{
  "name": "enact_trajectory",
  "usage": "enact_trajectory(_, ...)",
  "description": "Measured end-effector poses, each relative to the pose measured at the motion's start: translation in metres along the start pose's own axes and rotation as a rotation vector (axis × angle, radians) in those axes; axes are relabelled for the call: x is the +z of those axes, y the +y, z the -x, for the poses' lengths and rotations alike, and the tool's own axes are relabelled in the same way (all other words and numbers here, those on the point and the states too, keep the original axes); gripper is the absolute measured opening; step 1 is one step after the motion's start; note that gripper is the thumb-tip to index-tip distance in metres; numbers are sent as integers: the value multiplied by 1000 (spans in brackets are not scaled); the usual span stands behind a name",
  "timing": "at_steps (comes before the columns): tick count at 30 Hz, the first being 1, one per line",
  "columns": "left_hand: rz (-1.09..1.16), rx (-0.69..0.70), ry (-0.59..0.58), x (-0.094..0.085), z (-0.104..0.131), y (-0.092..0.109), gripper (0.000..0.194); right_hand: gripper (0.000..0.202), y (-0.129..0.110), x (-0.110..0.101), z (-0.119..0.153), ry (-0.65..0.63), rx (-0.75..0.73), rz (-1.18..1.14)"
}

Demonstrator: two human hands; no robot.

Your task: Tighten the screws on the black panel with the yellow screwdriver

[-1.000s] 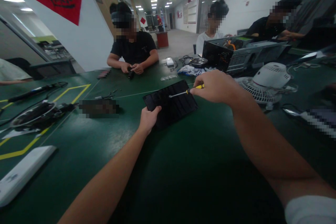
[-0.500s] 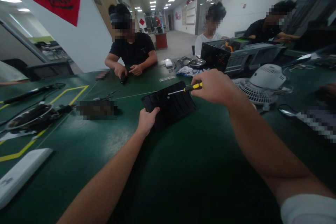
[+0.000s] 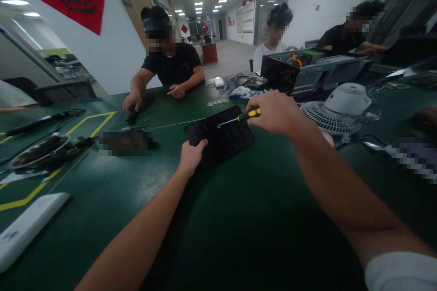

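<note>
A flat black rectangular panel (image 3: 227, 134) with faint ridges is in front of me, tilted slightly on the green table (image 3: 259, 200). My left hand (image 3: 191, 157) grips its near left edge, thumb on top and fingers hidden beneath. In my right hand (image 3: 273, 113), the fingers are wrapped round the yellow and black handle of a screwdriver (image 3: 249, 114). Its metal shaft points left over the panel. The tip is at a small light spot near the panel's middle; whether it touches, I cannot tell.
Across the table a person (image 3: 172, 63) holds a dark tool near loose wires. To the right lie a white fan (image 3: 346, 104) and an opened computer case (image 3: 317, 75), with two more people behind. At left are a white oblong box (image 3: 32, 227) and cabled parts (image 3: 44, 152).
The person across the table has moved a hand with the dark tool leftward, toward the wires. My screwdriver's handle has shifted slightly left and down; my left hand and the panel have hardly moved.
</note>
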State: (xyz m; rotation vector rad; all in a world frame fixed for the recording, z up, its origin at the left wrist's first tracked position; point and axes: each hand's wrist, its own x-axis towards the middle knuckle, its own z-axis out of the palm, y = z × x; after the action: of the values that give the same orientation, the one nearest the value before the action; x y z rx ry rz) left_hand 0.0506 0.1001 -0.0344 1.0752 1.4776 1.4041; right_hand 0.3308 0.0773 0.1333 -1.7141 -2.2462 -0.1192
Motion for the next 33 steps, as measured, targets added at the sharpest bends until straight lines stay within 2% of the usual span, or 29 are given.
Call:
enact_trajectory(8, 1, 14, -25, -1, 2, 1, 41, 32, 0, 5, -2, 47, -32, 9)
enact_trajectory(33, -6, -9, 5, -1, 2, 2, 42, 34, -3, 3, -1, 50, -69, 11)
